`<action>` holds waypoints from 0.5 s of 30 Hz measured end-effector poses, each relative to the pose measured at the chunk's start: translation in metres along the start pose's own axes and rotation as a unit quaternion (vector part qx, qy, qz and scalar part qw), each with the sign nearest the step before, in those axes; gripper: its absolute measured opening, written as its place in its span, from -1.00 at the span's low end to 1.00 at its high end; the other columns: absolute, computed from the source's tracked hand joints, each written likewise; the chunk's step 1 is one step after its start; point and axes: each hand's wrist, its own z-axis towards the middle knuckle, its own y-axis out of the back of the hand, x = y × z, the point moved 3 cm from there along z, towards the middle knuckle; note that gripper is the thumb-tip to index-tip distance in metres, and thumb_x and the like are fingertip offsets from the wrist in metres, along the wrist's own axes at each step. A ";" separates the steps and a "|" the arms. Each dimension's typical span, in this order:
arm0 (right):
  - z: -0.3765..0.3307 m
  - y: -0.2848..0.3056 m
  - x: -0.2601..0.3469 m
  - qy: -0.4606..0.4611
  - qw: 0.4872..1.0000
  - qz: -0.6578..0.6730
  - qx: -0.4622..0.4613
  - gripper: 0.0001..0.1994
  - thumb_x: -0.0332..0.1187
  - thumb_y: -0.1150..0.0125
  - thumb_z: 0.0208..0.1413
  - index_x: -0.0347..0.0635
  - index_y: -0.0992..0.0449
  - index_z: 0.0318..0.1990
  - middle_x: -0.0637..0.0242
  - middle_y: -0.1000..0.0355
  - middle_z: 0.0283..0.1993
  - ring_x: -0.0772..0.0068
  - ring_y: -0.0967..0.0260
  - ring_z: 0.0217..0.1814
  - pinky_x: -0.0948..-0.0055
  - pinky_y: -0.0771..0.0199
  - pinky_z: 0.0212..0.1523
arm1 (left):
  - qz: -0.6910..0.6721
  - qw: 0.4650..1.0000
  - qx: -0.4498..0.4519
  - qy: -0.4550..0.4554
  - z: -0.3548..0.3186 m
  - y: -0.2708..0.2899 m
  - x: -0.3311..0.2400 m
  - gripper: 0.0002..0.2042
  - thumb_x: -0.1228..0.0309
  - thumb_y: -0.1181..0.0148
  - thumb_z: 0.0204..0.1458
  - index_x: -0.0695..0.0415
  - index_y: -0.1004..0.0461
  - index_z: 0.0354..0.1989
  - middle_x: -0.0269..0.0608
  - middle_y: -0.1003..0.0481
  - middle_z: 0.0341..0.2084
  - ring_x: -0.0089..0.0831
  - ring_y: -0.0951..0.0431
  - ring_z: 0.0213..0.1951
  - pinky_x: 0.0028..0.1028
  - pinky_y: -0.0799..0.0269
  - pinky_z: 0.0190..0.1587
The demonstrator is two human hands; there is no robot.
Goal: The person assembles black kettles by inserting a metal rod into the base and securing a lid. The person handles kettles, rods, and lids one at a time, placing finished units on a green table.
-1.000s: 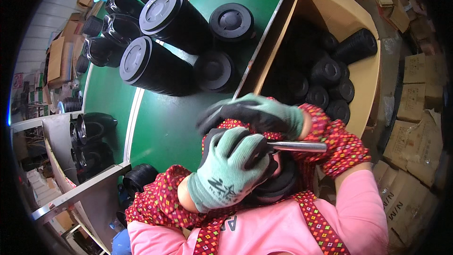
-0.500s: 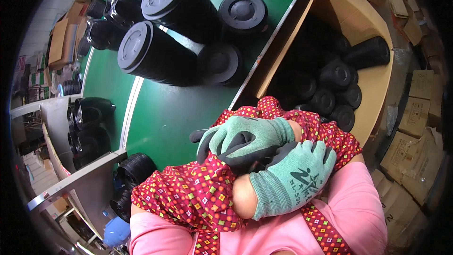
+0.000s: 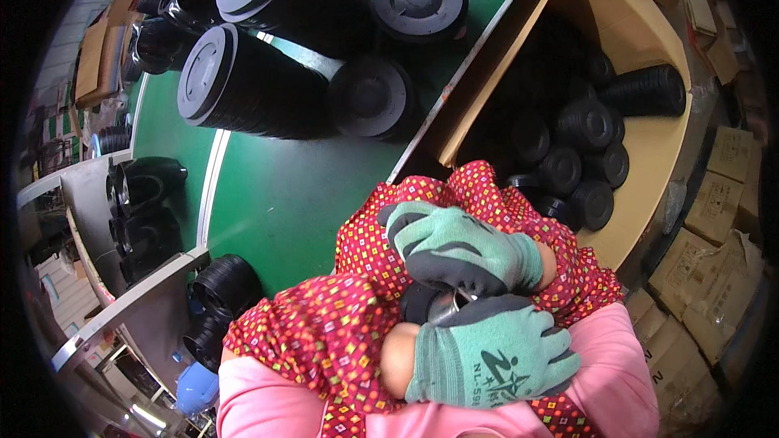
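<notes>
Both my hands wear green gloves with grey palms and meet close to my chest, over red patterned sleeves. My right hand (image 3: pixel 458 247) lies on top, coming in from the right, its fingers curled over a small black round part (image 3: pixel 418 302). My left hand (image 3: pixel 487 357) sits just below it, closed, with the shiny end of a metal tool (image 3: pixel 453 302) showing at its upper edge. The part and the tool are mostly hidden between the gloves.
Ahead is a green table (image 3: pixel 284 195) carrying stacks of black ribbed tubs (image 3: pixel 243 89) on their sides and black round lids (image 3: pixel 418 0). An open cardboard box (image 3: pixel 649 154) at right holds several black caps (image 3: pixel 584 126). Cartons (image 3: pixel 714 203) stand far right; a shelf with black parts (image 3: pixel 146 211) is at left.
My hands have crossed over: the left one dropped below the right and swung to the right. The metal rod, plain to see a second ago, is now almost covered.
</notes>
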 end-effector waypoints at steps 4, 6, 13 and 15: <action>-0.017 -0.006 0.018 -0.063 0.990 -0.123 -0.016 -0.66 -0.54 -0.34 0.16 -0.41 -0.53 0.10 0.07 -0.41 0.08 -0.12 -0.41 0.21 0.02 -0.45 0.23 | -0.034 0.999 0.020 -0.015 -0.012 0.004 -0.008 -0.72 0.22 -0.18 0.08 0.02 -0.55 -0.07 -0.35 -0.51 -0.27 -0.37 -0.57 -0.23 -0.33 -0.51 -0.18; -0.025 -0.003 0.021 -0.097 0.982 -0.161 -0.013 -0.64 -0.55 -0.37 0.15 -0.42 -0.53 0.10 0.06 -0.41 0.10 -0.11 -0.42 0.23 0.05 -0.47 0.23 | -0.060 0.998 0.002 -0.034 -0.028 -0.001 -0.012 -0.70 0.23 -0.18 0.10 0.06 -0.56 -0.03 -0.31 -0.52 -0.27 -0.33 -0.57 -0.22 -0.30 -0.52 -0.17; -0.056 -0.003 -0.034 -0.251 0.962 -0.030 -0.099 -0.53 -0.49 -0.23 0.33 -0.33 -0.38 0.36 0.05 -0.43 0.27 0.19 -0.44 0.33 0.29 -0.41 0.37 | 0.038 0.999 0.034 -0.002 -0.013 0.035 0.016 -0.45 0.32 -0.24 0.11 0.29 -0.45 0.28 -0.05 -0.52 -0.03 -0.17 -0.59 -0.05 -0.26 -0.51 0.09; -0.059 0.001 -0.050 -0.305 0.936 0.025 -0.175 -0.58 -0.44 -0.18 0.38 -0.28 -0.40 0.35 0.07 -0.45 0.27 0.23 -0.44 0.32 0.29 -0.41 0.37 | 0.087 0.993 0.076 0.009 -0.016 0.046 0.013 -0.48 0.28 -0.27 0.13 0.24 -0.49 0.26 -0.05 -0.52 0.00 -0.17 -0.59 -0.02 -0.25 -0.53 0.06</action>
